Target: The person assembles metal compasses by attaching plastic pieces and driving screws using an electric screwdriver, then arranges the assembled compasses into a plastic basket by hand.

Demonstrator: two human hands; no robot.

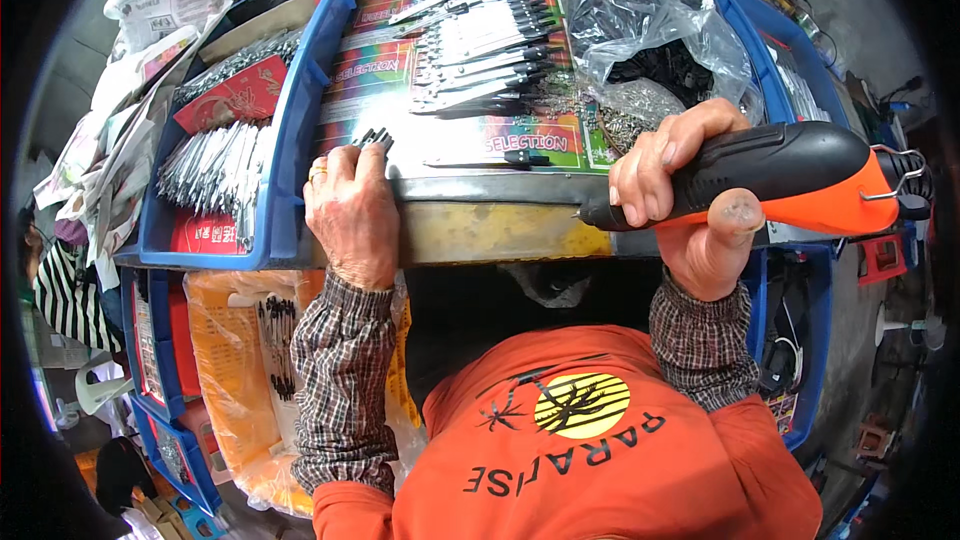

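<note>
My right hand [690, 190] grips a black and orange electric screwdriver [790, 175], its narrow tip pointing left above the table's front edge. My left hand [350, 205] is closed at the left end of that edge. A few small black pieces [374, 138] stick out past its fingers; the rest of them is hidden. One pen-like piece [490, 158], white with a black end, lies alone near the front edge. Farther back rests a row of similar white and black pens [480, 50] on the colourful printed table sheet [365, 70].
A blue bin [285, 130] on the left holds white pen pieces and metal parts. Small metal parts [640, 105] and a clear plastic bag [640, 0] lie at the right. Below left is an orange, plastic-lined basket [235, 340] with pens. Another blue bin [760, 25] stands far right.
</note>
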